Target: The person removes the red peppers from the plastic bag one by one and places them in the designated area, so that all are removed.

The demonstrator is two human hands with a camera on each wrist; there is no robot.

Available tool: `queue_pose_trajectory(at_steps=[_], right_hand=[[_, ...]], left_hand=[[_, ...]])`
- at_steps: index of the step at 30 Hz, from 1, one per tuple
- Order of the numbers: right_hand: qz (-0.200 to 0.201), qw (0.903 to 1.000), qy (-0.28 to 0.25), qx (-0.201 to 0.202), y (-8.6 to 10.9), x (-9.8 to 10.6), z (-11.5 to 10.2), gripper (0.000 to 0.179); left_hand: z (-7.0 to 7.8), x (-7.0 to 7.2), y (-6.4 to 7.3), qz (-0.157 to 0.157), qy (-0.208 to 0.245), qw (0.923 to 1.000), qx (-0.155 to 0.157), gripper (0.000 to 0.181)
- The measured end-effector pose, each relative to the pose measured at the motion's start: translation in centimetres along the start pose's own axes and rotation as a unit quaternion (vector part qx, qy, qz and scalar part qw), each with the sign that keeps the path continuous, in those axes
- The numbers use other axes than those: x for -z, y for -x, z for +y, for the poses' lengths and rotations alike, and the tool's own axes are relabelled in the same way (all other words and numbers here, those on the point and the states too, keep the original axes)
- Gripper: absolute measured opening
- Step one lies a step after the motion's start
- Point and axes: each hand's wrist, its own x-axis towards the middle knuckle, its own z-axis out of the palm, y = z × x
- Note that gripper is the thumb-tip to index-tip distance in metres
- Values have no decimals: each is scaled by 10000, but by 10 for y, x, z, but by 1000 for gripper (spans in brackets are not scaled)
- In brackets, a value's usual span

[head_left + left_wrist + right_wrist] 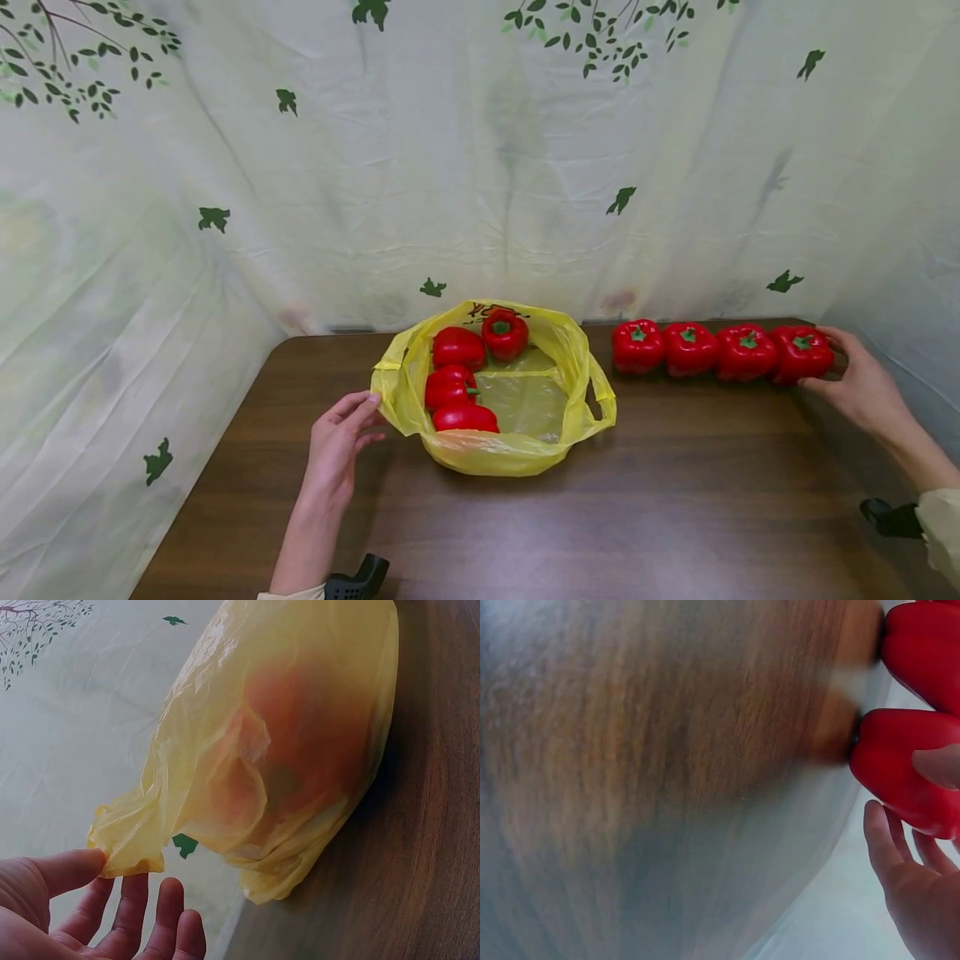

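A yellow plastic bag (517, 454) stands with its mouth spread on the table, several red bell peppers (459, 347) inside along its left and back. My left hand (341, 442) pinches the edge of the bag's left handle (131, 840) between thumb and fingers. Over on the right, my right hand (862, 383) grips the last red bell pepper (799, 354) of a row, thumb in front and fingers behind. In the right wrist view the thumb lies on that bell pepper (900, 754), which rests beside its neighbour.
Three more red bell peppers (691, 348) stand in line between the bag and my right hand, near the back edge of the brown wooden table (675, 517). A pale curtain (450, 183) with leaf prints hangs behind and at the sides.
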Motion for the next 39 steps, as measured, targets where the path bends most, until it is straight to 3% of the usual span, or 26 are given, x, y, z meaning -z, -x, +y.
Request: queue_pose_trajectory(at_steps=[5,15,25,32,39], right_hand=[[-57,10000,-22,11,-1,1,1,86],[-1,9988,-285,-402,7,2,-2,91],[619,9940,-409,-798,29,3,-17,88],[1053,9915,-380,-662,43,3,-37,80],[1177,9924,-363,-77,49,0,-68,74]], left_hand=[[1,0,0,18,-39,10000,10,19],[2,0,0,18,-51,10000,32,21],[2,1,0,16,-1,10000,-42,19],[1,0,0,0,158,9997,-182,9],[2,0,1,-1,142,9998,-151,10]])
